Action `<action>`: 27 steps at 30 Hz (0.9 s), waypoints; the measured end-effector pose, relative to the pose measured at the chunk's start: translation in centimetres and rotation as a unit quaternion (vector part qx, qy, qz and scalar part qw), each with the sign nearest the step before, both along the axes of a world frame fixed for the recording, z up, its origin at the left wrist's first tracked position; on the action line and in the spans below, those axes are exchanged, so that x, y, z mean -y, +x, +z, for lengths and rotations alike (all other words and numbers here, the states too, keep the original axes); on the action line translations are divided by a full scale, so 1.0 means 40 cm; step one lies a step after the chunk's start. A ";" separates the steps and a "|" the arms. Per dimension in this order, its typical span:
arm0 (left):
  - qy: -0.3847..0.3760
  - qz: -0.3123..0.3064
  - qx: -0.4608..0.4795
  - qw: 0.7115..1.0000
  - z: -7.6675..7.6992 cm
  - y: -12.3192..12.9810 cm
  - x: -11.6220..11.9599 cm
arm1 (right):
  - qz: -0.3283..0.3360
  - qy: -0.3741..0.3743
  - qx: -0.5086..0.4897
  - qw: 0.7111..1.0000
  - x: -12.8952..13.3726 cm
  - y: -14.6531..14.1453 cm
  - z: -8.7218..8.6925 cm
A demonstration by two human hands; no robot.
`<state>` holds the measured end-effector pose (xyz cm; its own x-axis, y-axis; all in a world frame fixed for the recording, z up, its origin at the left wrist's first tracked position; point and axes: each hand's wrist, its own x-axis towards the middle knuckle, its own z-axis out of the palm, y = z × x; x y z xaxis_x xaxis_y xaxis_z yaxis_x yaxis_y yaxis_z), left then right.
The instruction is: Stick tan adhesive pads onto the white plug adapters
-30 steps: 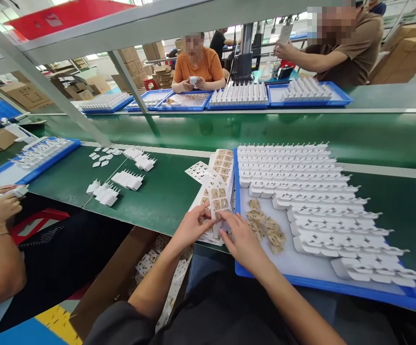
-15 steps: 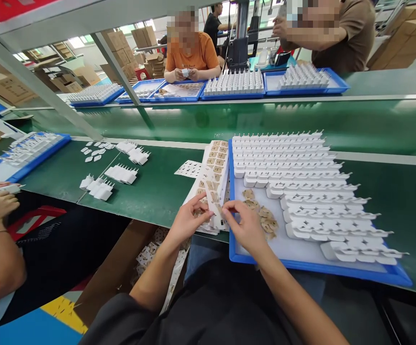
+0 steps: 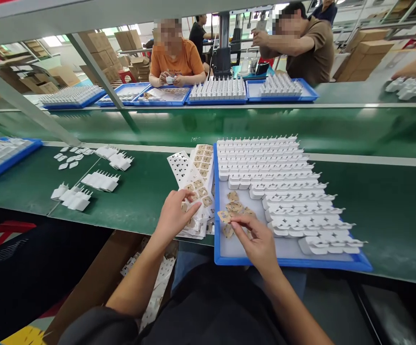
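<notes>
In my right hand [image 3: 258, 239], a small tan die-cut sticker [image 3: 224, 216] is pinched between thumb and fingertips, above the left side of a blue tray [image 3: 287, 263]. Loose tan stickers [image 3: 234, 207] lie in a small pile just behind it. My left hand [image 3: 175, 211] rests over the sticker sheets [image 3: 202, 160], thumb and index finger apart; some of its fingers are hidden. White sheets with tan stickers are stacked left of the tray. Rows of white plug-like housings [image 3: 265, 158] with pins fill the tray's back and right.
White housings [image 3: 102, 181] stand in groups on the green bench [image 3: 143, 191], with small white flat pieces [image 3: 73, 158] behind. Another blue tray [image 3: 10, 163] is at far left. A carton [image 3: 96, 268] with waste sheets sits below. Co-workers [image 3: 177, 57] sit opposite.
My right hand has moved a sticker away from the sheet, over the tray's pile. The sheet lifted between my hands now lies lower, and my left fingers have spread. The view has shifted right.
</notes>
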<state>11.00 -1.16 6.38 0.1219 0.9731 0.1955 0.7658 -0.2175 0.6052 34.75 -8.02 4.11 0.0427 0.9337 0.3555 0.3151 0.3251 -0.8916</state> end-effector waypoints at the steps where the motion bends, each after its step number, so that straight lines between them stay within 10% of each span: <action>1: 0.017 -0.039 -0.018 0.999 0.012 0.029 -0.027 | 0.004 0.004 0.002 1.000 0.003 0.005 -0.005; 9: 0.122 -0.176 -0.214 0.953 0.038 0.280 -0.194 | -0.012 0.027 0.006 1.000 0.016 0.020 -0.022; 14: 0.120 -0.168 -0.226 0.952 0.022 0.303 -0.184 | -0.031 0.005 -0.027 0.999 0.021 0.024 -0.032; 20: -0.039 -0.123 0.189 0.973 0.051 0.158 -0.068 | 0.019 0.032 -0.066 0.997 0.014 0.041 -0.032; 27: -0.213 -0.021 0.562 0.799 -0.034 0.119 0.111 | 0.125 0.018 -0.129 0.984 0.017 0.024 -0.004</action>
